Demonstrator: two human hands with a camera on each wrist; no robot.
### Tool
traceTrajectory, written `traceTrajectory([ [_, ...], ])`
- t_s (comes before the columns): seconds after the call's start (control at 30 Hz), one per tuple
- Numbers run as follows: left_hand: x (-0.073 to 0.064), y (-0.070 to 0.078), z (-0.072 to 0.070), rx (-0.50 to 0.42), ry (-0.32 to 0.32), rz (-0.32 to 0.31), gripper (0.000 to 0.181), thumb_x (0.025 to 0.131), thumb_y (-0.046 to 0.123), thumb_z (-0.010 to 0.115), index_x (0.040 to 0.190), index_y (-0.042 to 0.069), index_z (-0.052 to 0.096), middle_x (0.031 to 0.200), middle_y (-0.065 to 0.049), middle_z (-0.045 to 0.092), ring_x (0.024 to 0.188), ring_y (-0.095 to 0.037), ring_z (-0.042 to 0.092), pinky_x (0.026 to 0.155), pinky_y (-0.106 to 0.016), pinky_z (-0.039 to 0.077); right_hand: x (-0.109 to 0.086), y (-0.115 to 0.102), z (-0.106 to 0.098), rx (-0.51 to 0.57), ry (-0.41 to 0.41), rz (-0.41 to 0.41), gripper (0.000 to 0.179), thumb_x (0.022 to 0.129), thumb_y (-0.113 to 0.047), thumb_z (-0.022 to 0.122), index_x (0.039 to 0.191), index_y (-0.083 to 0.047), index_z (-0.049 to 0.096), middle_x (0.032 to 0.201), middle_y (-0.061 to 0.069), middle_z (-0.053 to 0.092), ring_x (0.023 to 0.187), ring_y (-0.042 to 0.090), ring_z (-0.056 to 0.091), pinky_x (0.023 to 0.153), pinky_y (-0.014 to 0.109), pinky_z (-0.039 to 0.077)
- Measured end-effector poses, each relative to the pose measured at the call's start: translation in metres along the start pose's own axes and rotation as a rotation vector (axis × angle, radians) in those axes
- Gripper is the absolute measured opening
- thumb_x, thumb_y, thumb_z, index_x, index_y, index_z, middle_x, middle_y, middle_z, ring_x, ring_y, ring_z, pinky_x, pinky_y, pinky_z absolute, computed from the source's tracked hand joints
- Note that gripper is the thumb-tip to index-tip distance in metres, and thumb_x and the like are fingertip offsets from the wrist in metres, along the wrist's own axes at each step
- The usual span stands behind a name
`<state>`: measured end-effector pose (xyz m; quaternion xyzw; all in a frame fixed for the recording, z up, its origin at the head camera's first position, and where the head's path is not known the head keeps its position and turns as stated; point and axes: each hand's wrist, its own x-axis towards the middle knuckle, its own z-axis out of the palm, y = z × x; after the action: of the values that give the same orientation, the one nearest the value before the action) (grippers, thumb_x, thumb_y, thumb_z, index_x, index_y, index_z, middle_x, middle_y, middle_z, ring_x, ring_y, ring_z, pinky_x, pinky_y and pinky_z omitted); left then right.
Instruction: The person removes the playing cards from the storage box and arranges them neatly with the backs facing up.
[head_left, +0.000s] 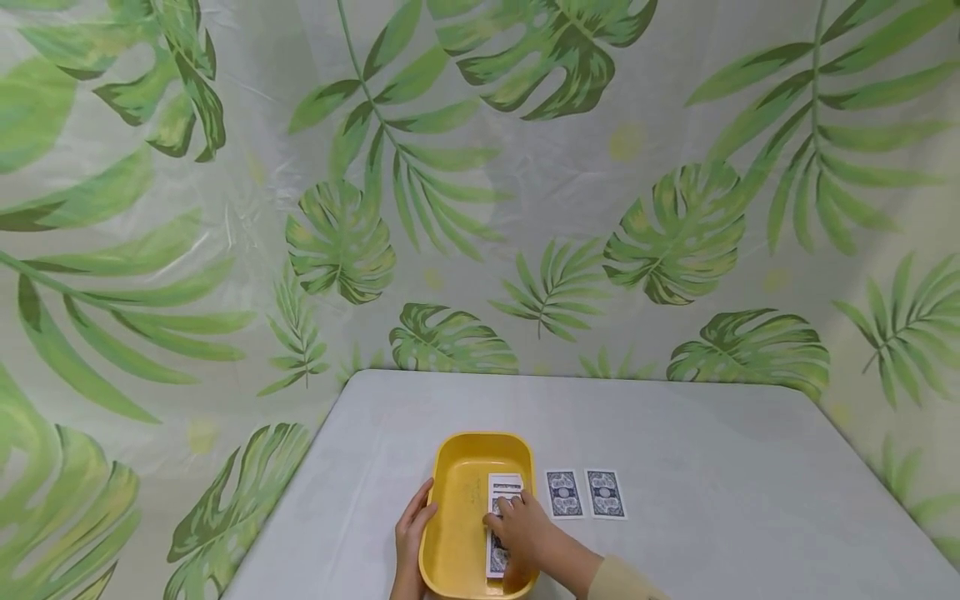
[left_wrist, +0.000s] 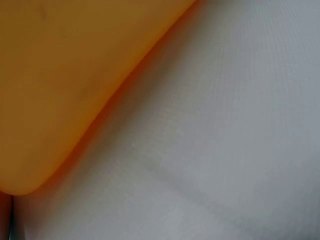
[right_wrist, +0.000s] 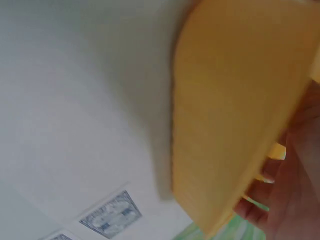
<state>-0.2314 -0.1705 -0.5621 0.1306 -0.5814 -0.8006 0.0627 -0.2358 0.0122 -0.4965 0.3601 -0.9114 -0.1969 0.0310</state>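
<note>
A yellow tray (head_left: pixel 457 542) stands upright near the table's front edge. My left hand (head_left: pixel 411 533) holds its left side, fingers along the outer wall and thumb at the rim. In the left wrist view only the tray's wall (left_wrist: pixel 75 90) shows clearly. Patterned playing cards (head_left: pixel 497 565) lie overlapping in a column along the tray's right inner side. My right hand (head_left: pixel 525 529) reaches over the right rim and pinches at these cards, covering part of them. In the right wrist view its fingers (right_wrist: pixel 255 212) curl past the tray's wall (right_wrist: pixel 225 115).
To the right of the tray, two face-down playing cards, a nearer one (head_left: pixel 564 494) and a farther one (head_left: pixel 606 494), lie side by side on the white tabletop (head_left: pixel 720 483). A leaf-printed curtain (head_left: pixel 540 183) hangs behind and beside the table.
</note>
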Motion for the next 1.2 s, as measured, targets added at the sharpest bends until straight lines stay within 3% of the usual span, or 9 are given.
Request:
traceTrajectory([
  [0.13,0.0,0.0,0.0,0.009,0.006,0.016,0.046,0.091,0.019,0.051,0.135,0.008,0.044,0.144,-0.013,0.036,0.121,-0.015,0.046,0.094,-0.022,0.044,-0.002,0.014,-0.016,0.097,0.024,-0.04,0.082,0.057,-0.072,0.066,0.122,-0.025,0.051,0.115,-0.004,0.056,0.1,0.015,0.053,0.092,0.034,0.039],
  [0.3,0.001,-0.001,-0.001,-0.003,0.006,0.013,0.046,0.09,0.018,0.052,0.135,0.008,0.045,0.144,-0.013,0.036,0.12,-0.015,0.047,0.093,-0.022,0.044,-0.01,0.037,-0.038,0.204,0.08,-0.026,0.083,0.057,-0.063,0.073,0.125,-0.02,0.052,0.121,-0.001,0.056,0.107,0.018,0.053,0.094,0.036,0.039],
  [0.43,0.002,-0.002,-0.002,-0.017,0.003,0.003,0.046,0.09,0.018,0.052,0.135,0.01,0.045,0.144,-0.012,0.036,0.12,-0.014,0.048,0.092,-0.021,0.045,-0.019,0.064,-0.048,0.267,0.089,0.043,0.087,0.055,-0.055,0.078,0.127,-0.016,0.051,0.126,0.001,0.054,0.113,0.021,0.052,0.098,0.04,0.037],
  [0.57,0.003,-0.001,-0.002,-0.016,0.011,-0.002,0.046,0.09,0.018,0.052,0.135,0.01,0.044,0.145,-0.011,0.034,0.124,-0.018,0.044,0.092,-0.019,0.044,-0.028,0.094,-0.043,0.303,0.081,0.135,0.088,0.055,-0.047,0.082,0.129,-0.013,0.049,0.131,0.003,0.052,0.119,0.023,0.048,0.103,0.047,0.032],
  [0.77,0.005,0.001,-0.002,-0.008,0.013,-0.001,0.045,0.09,0.019,0.052,0.134,0.012,0.046,0.147,-0.011,0.031,0.134,-0.025,0.029,0.092,-0.015,0.043,-0.047,0.14,-0.014,0.32,0.043,0.217,0.086,0.059,-0.037,0.083,0.131,-0.007,0.046,0.133,0.01,0.049,0.119,0.031,0.047,0.101,0.055,0.03],
  [0.97,0.003,-0.001,-0.002,-0.003,0.019,-0.003,0.045,0.09,0.019,0.052,0.134,0.011,0.046,0.145,-0.012,0.034,0.128,-0.022,0.039,0.091,-0.019,0.045,-0.071,0.168,0.032,0.344,-0.049,0.254,0.086,0.056,-0.027,0.085,0.128,-0.002,0.046,0.128,0.015,0.051,0.114,0.035,0.049,0.095,0.058,0.033],
  [1.2,0.001,-0.001,0.0,0.005,0.021,0.017,0.045,0.09,0.019,0.053,0.134,0.01,0.046,0.144,-0.012,0.036,0.123,-0.018,0.045,0.093,-0.022,0.044,-0.081,0.179,0.082,0.404,-0.211,0.301,0.088,0.054,-0.021,0.085,0.128,0.001,0.043,0.126,0.018,0.051,0.112,0.039,0.049,0.094,0.058,0.033],
])
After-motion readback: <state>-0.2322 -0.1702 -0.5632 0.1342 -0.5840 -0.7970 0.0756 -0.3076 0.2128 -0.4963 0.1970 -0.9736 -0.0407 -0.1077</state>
